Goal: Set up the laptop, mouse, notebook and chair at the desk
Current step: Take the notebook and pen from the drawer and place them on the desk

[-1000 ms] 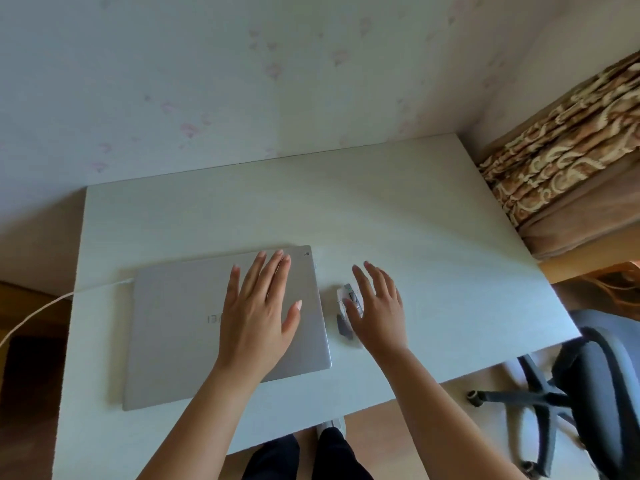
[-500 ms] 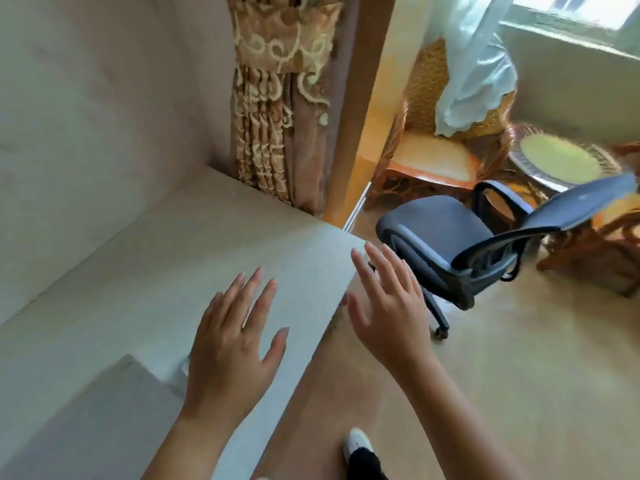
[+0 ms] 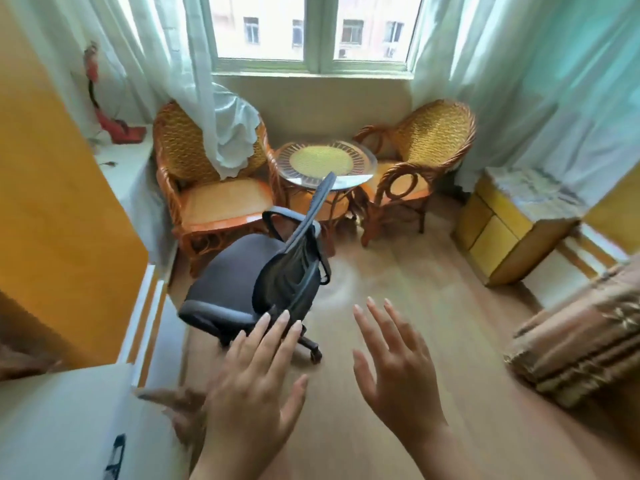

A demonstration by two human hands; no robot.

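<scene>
A dark grey swivel office chair [image 3: 242,271] stands on the wooden floor ahead of me, its back tipped toward the right. My left hand [image 3: 256,379] is open with fingers spread, its fingertips overlapping the chair's lower edge in the picture; contact cannot be told. My right hand [image 3: 398,368] is open too, held over bare floor to the chair's right. The white desk [image 3: 62,420] shows only as a corner at the lower left, with the mouse [image 3: 116,455] near its edge. Laptop and notebook are out of view.
Two wicker armchairs [image 3: 214,181] [image 3: 419,161] and a round glass table [image 3: 325,161] stand under the window behind the office chair. A yellow cabinet [image 3: 502,230] sits at the right, folded brown fabric [image 3: 581,341] nearer me. An orange wall panel [image 3: 59,209] flanks the left.
My view has swung right, from the desk with the laptop and mouse to the room. Both hands left the desk and now reach toward the office chair.
</scene>
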